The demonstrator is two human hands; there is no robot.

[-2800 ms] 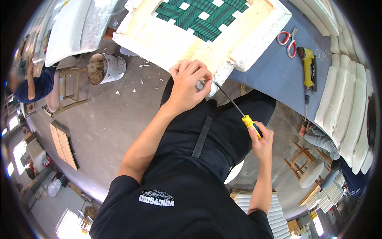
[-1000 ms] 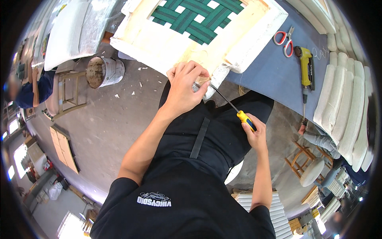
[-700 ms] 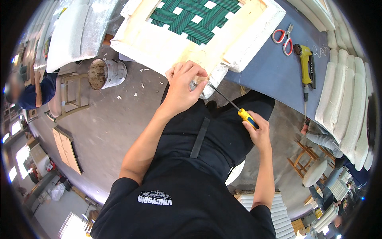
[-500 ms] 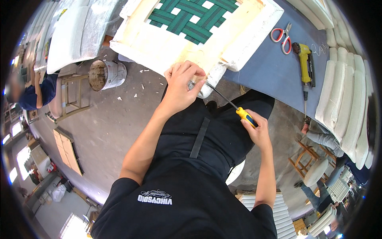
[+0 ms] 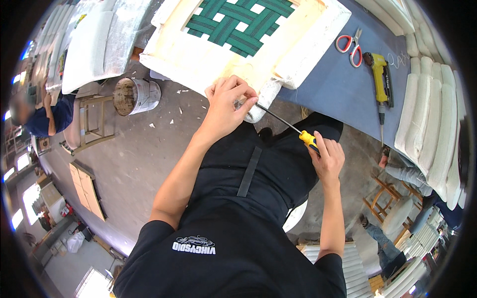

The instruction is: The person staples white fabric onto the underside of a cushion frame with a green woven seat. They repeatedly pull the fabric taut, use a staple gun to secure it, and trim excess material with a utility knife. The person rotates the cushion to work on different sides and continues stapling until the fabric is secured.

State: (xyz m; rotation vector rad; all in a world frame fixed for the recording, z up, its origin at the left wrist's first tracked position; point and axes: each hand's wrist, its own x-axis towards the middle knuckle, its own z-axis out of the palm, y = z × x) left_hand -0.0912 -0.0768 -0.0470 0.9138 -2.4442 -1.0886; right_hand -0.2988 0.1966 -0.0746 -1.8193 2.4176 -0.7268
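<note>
My right hand (image 5: 328, 158) is closed around the yellow and dark handle of a screwdriver (image 5: 280, 120), whose long thin shaft slants up and left. The shaft's tip meets the fingertips of my left hand (image 5: 227, 105), which are pinched at the near edge of a wooden seat frame (image 5: 233, 63). What those fingers grip is hidden. White padding wraps the frame's sides, and a loose white padded end (image 5: 270, 94) hangs over the edge beside my left hand. Green webbing (image 5: 241, 25) is woven across the frame's opening.
On the blue-grey tabletop (image 5: 328, 94) lie red-handled scissors (image 5: 354, 47) and a yellow air stapler (image 5: 380, 82). White cushions (image 5: 422, 109) are stacked at its right. A dirty bucket (image 5: 146, 95) stands on the floor at left. One person (image 5: 47, 115) sits at far left; others are at right.
My right hand has shifted slightly right and turned, its fingers now folded further over the screwdriver handle. The left hand stays almost in place at the frame's edge.
</note>
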